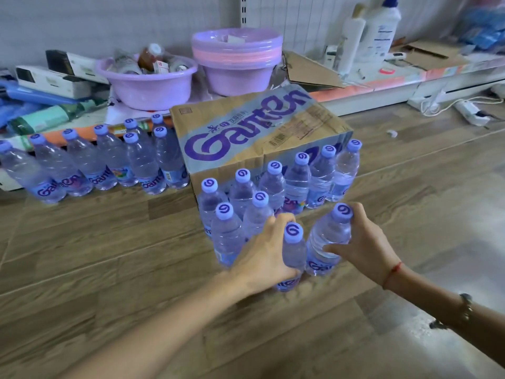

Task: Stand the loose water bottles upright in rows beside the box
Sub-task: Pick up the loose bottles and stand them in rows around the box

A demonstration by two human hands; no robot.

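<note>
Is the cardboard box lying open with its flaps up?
No, the Ganten cardboard box has its top flaps folded shut, with water bottles standing on the floor around it.

A wood-plank floor (82,269) fills the foreground. Along the back runs a low white shelf (382,91) against a pale wall. On it stands a lilac basin (147,86) holding small bottles and packets, and just right of it a stack of basins (235,58), lilac with one pink between. Left of the basin lie white boxes (54,75) and blue and green flat packs (35,110). Flattened cardboard (308,69) lies right of the stack, with two tall white bottles (366,36) standing beyond it. A power strip (470,110) with its white cable rests on the floor at far right.
</note>
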